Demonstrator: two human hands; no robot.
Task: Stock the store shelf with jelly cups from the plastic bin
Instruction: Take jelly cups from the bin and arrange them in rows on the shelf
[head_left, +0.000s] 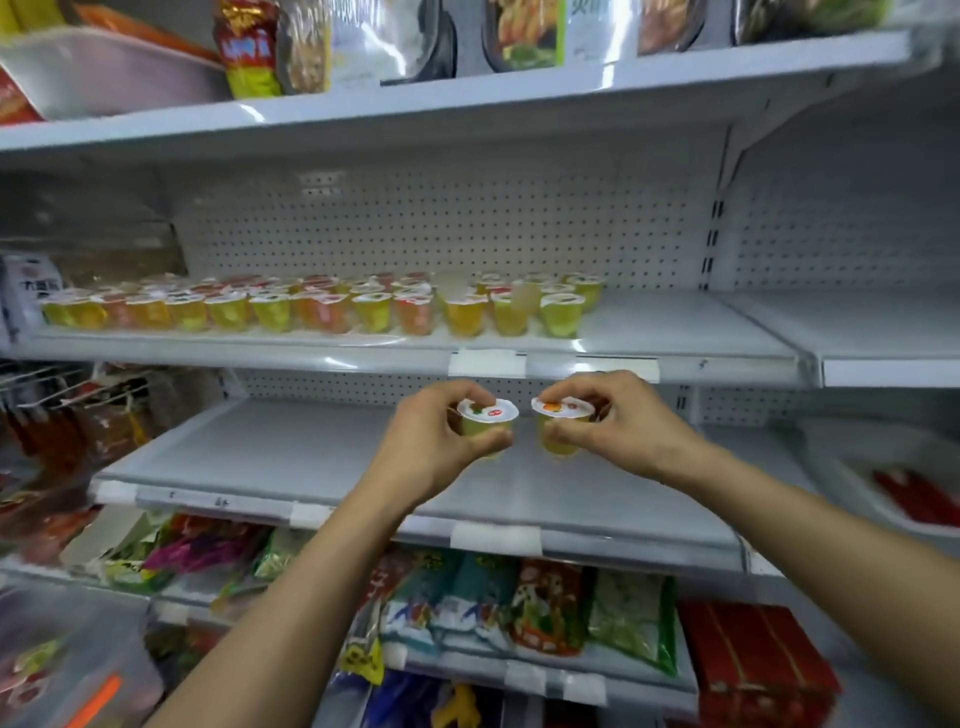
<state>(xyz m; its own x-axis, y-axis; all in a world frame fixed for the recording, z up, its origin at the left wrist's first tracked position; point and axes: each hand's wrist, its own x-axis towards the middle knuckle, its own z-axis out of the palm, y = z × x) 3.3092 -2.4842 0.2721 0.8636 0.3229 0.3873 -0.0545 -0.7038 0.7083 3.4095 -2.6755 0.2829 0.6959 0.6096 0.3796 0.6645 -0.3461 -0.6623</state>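
Left hand (434, 441) and right hand (621, 423), arms outstretched, each grip a jelly cup (488, 423) upright.

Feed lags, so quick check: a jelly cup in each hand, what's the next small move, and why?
Probably raise both hands to the stocked shelf and set the cups on its bare stretch right of the row. The left hand grips the left cup, the right hand the right cup, both below that shelf's front edge.
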